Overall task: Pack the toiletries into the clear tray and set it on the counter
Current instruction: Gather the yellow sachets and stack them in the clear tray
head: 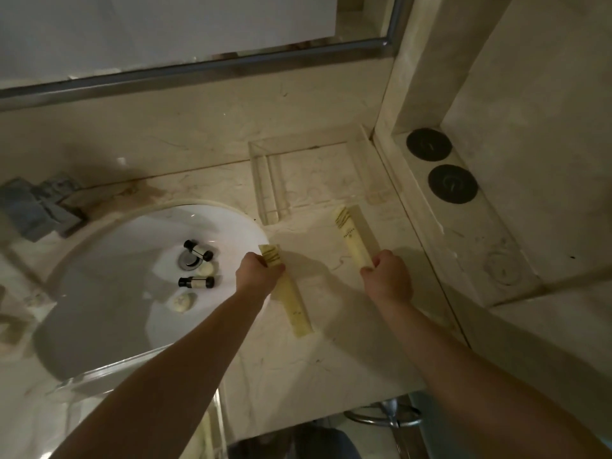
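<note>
Each hand is gripping one long yellow packet: the left hand [260, 271] is pinching the near packet [291, 299] by its upper end, the right hand [385, 273] the far packet [351, 238] by its lower end. Both should probably be carried level and laid lengthwise. The clear tray [265, 187] is sitting empty on the tabletop [331, 359], just beyond both hands. Two small bottles [198, 250] are lying in the sink [99, 276].

Two pale yellow packets [291, 293] [352, 241] near the empty clear tray [265, 180]; bottles [197, 250] in sink.
</note>
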